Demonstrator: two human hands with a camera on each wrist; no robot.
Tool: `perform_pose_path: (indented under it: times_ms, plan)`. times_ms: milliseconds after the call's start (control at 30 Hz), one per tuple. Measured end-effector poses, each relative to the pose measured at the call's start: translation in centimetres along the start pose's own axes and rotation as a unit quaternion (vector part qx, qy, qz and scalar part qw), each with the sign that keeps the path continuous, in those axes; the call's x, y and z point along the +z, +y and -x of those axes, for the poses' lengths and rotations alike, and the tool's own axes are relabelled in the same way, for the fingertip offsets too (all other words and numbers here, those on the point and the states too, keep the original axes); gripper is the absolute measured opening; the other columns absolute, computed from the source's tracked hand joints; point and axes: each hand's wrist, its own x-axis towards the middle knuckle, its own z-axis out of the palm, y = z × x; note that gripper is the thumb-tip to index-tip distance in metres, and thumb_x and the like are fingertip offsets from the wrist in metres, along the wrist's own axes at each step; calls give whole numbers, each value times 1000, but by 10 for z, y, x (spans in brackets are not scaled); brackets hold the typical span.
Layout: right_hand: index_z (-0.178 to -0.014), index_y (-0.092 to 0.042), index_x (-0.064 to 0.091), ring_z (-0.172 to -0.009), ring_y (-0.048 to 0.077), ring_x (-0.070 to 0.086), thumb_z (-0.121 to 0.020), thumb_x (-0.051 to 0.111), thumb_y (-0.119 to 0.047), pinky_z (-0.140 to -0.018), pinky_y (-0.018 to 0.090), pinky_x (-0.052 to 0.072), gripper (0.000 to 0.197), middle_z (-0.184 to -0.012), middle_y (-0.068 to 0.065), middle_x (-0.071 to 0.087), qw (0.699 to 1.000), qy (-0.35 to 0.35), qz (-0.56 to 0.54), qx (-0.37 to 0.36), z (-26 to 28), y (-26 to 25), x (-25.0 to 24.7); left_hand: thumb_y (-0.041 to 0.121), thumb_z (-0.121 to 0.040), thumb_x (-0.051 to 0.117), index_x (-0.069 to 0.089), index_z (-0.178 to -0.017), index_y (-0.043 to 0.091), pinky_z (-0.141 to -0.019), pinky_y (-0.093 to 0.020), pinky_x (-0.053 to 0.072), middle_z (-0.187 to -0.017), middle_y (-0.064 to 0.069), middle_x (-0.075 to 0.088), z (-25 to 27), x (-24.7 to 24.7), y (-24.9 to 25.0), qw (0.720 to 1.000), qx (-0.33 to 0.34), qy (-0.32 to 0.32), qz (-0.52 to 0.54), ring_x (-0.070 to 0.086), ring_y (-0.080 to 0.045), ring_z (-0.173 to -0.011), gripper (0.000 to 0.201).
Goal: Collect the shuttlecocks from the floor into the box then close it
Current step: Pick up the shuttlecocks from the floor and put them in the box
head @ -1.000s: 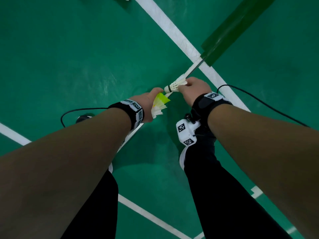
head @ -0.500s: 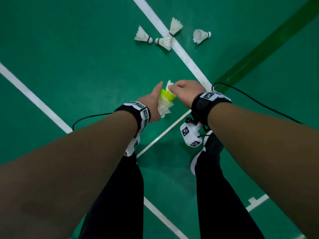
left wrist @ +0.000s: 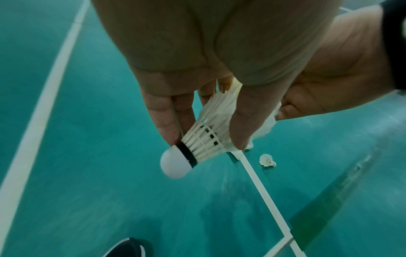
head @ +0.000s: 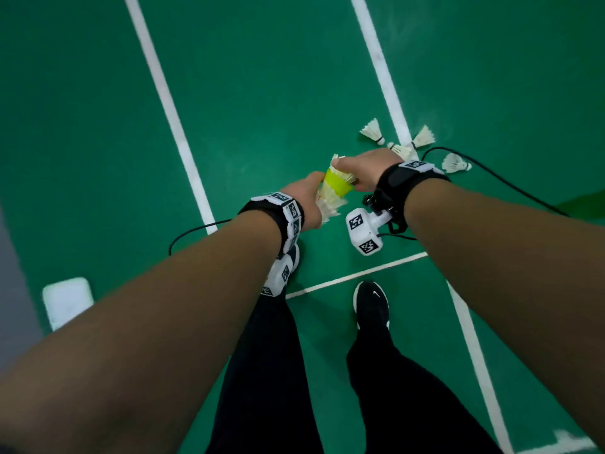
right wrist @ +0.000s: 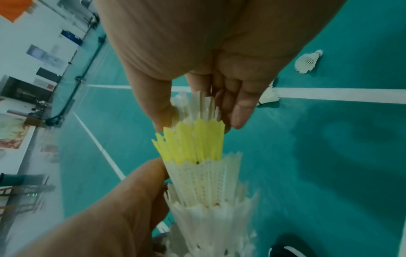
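My left hand [head: 307, 198] grips a nested stack of shuttlecocks [head: 332, 196], white ones with a yellow one [right wrist: 193, 142] near the top. The lowest one's white cork [left wrist: 175, 165] pokes out below my left fingers [left wrist: 162, 118]. My right hand [head: 347, 172] pinches the feathers of a white shuttlecock [right wrist: 197, 107] set into the yellow one. Several white shuttlecocks lie on the green floor just beyond my right hand, one left of the white line [head: 371, 129], one right of it [head: 424, 136] and one by the cable [head: 455, 163]. I cannot make out a box with certainty.
A white rectangular object [head: 67, 301] lies on the floor at the left edge. Black cables [head: 510, 188] trail from both wrists across the court. My black shoe [head: 371, 306] stands below the hands. White court lines [head: 170, 103] cross the floor.
My right hand has pushed its white shuttlecock cork-first into the top of the stack in my left hand. The view has swung, and the floor shuttlecocks now lie close beyond my right wrist.
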Motion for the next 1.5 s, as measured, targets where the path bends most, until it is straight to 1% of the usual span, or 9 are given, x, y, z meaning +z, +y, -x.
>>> perform_pose_path:
  times_ms: [167,267,467,633,733,900,1100,1267,1500]
  plan:
    - [-102,-10,76,-80,32,81,-66,91,-55,-69,49,66,59,-92,12,82,996,-71,18,42,35,-8,59,7,-80,80,41,-151,26,-77,-37,59,-110,-7,69,54,28,-48,989,-58,43,127,68,-29,-92,83]
    - [-98,-6,76,-83,34,81,-72,91,-42,-78,54,67,47,-93,15,82,995,-81,40,42,50,-8,91,7,-80,81,40,-154,26,-72,-33,55,-117,-8,69,78,40,-68,978,-89,66,175,68,-28,-91,87]
    - [-96,0,76,-78,41,80,-39,89,-43,-80,65,64,74,-91,22,80,986,-124,107,15,67,0,240,22,-71,94,49,-139,11,-80,-39,61,-118,-8,65,143,89,-192,919,-250,132,274,69,-30,-95,83]
    - [-112,1,71,-75,38,80,-76,83,-35,-64,61,65,52,-101,25,78,967,-164,196,-22,113,11,354,23,-72,91,63,-118,17,-70,-29,46,-101,-4,68,193,138,-285,897,-278,146,312,64,-27,-87,55]
    - [-132,0,58,-80,44,78,-79,82,-29,-50,51,61,65,-115,26,71,967,-168,189,-19,136,32,421,19,-75,86,61,-114,15,-69,-31,45,-100,-6,67,223,170,-335,887,-280,163,329,66,-30,-90,46]
    - [-130,-4,57,-86,46,77,-56,82,-41,-62,63,63,86,-116,23,70,961,-181,208,-3,167,61,524,17,-81,83,57,-120,13,-70,-31,43,-104,-7,66,283,219,-414,850,-293,202,388,63,-29,-89,47]
    - [-99,-5,71,-82,44,79,-69,78,-37,-74,68,63,45,-103,22,77,924,-227,308,3,242,67,659,18,-82,81,54,-123,12,-70,-31,40,-100,-6,62,365,264,-521,813,-326,224,426,58,-28,-86,49]
    - [-97,-6,73,-74,44,79,-71,75,-43,-78,72,60,46,-90,21,80,897,-251,363,11,277,71,742,20,-82,80,54,-120,13,-69,-32,42,-100,-8,62,412,280,-591,798,-349,224,437,60,-31,-87,47]
    - [-96,-18,69,-87,34,78,-69,60,-69,-90,59,62,58,-100,8,75,862,-271,427,-43,310,69,864,21,-84,79,54,-121,14,-77,-34,46,-110,-9,63,459,295,-688,769,-382,229,458,62,-31,-99,45]
